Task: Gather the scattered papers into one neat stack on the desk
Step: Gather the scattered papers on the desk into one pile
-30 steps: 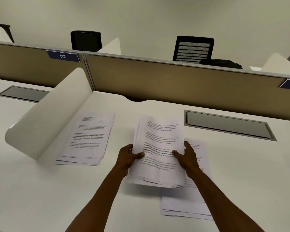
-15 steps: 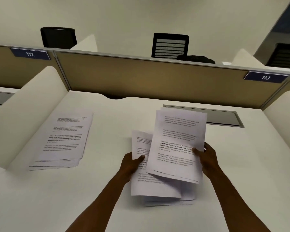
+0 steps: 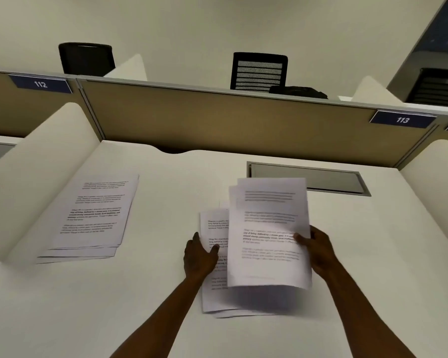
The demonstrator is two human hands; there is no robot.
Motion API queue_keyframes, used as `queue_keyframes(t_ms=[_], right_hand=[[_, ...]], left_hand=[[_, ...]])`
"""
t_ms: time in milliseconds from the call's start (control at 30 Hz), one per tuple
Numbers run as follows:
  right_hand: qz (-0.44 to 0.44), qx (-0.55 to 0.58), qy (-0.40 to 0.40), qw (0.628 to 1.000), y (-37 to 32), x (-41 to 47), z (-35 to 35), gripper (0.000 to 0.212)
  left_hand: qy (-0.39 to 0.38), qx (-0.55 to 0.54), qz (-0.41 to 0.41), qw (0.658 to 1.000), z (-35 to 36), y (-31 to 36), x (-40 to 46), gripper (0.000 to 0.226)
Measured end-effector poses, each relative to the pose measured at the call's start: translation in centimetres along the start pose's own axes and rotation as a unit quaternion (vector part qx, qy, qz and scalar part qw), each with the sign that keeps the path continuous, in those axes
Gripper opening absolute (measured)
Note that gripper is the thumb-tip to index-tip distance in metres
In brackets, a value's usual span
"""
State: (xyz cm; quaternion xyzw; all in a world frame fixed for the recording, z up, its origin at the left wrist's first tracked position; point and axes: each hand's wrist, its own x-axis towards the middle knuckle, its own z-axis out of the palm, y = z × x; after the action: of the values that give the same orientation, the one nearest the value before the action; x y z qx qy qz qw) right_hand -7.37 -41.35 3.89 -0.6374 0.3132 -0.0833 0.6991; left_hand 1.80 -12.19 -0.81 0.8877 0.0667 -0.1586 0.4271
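White sheaf, right hand: the right hand (image 3: 318, 250) grips a raised sheaf of printed sheets (image 3: 268, 233) by its right edge, thumb across the text, lower edge blurred.
Left hand: the left hand (image 3: 198, 257) rests with thumb on the flat pile (image 3: 214, 293) lying on the desk (image 3: 373, 254) under the sheaf.
Paper look: white pages, black paragraphs, one bold block.
Third pile: a loosely fanned stack (image 3: 93, 218) lies well apart, far left, beside the curved divider (image 3: 36, 171).
Beyond: tan partition (image 3: 230, 120), label 113 (image 3: 402, 120).
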Motion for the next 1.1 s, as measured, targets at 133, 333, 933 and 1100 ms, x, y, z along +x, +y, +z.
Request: queue_keyframes(t_ms=[133,333,933,1100], right_hand=[[-0.039,-0.153,0.021,0.987,2.1,0.0,2.5,0.03],[-0.121,-0.332,0.08,0.932,3.4,-0.5,4.8,0.041],[-0.11,-0.403,0.135,0.899,3.9,0.6,6.0,0.043],[-0.195,-0.427,0.202,0.86,4.5,-0.3,8.2,0.051]], left_hand=[[-0.004,-0.016,0.025,1.0,-0.7,-0.5,-0.3,0.074],[-0.029,-0.026,0.062,0.997,-1.8,-1.4,-0.8,0.069],[0.162,0.081,0.006,0.984,-13.4,-7.4,2.6,0.061],[0.183,0.186,0.012,0.965,-17.4,-11.1,3.2,0.062]])
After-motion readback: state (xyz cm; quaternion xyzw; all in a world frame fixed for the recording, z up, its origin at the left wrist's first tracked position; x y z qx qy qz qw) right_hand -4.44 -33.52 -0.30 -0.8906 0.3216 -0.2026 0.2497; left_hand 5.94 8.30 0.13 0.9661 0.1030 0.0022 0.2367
